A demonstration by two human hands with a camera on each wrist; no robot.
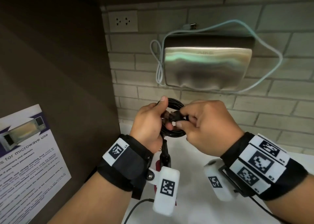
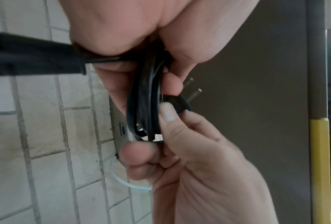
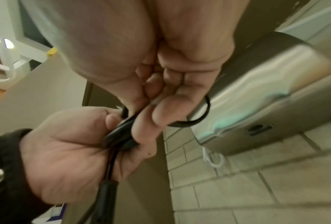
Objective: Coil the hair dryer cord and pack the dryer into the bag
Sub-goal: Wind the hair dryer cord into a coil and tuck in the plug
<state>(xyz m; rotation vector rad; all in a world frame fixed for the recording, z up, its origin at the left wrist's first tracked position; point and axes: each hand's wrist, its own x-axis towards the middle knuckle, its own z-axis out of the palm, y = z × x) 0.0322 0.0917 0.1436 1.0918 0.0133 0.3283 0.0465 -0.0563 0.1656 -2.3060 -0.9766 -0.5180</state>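
Note:
The hair dryer's black cord (image 1: 172, 133) is wound into a small coil held up in front of the brick wall. My left hand (image 1: 163, 115) grips the coil, thumb over its top. With thumb and fingers my right hand (image 1: 181, 118) pinches the black plug (image 1: 175, 116) against the coil. The left wrist view shows the coil (image 2: 143, 98) and the plug (image 2: 177, 101) with its metal prongs pointing away. The dryer's black handle end (image 1: 165, 157) hangs below my left hand, mostly hidden by the wrist camera. No bag is in view.
A metal hand dryer (image 1: 207, 67) hangs on the wall straight ahead, with a white cable (image 1: 158, 66) looped round it. A wall socket (image 1: 123, 21) sits at upper left. A microwave notice (image 1: 25, 155) hangs on the dark panel at left. A white counter (image 1: 195, 198) lies below.

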